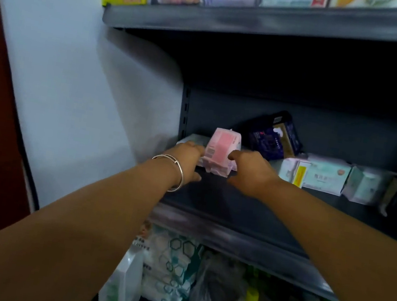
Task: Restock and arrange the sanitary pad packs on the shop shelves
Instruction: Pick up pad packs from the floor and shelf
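On the middle shelf (236, 203), at its left end, a pink pad pack (222, 151) stands upright on what looks like more pink packs lying flat beneath it. Left hand (185, 160) and right hand (248, 171) flank it, 1 each side, touching or nearly so. Fingers mostly hidden behind the hands and the pack; cannot tell how far they curl or whether they grip or only steady it.

Step, as judged: seating and squaring this pack at the shelf end. Next move likely calls for an even push from both sides so the pack does not tip off the stack.

Further right: a dark blue pack (276, 136) leaning on the back panel, then pale packs (325, 177) in a loose row, apparently yet to be straightened.

Hard to read: motion blur on the labels, deep shadow under the upper shelf (277, 25), right end cut off.
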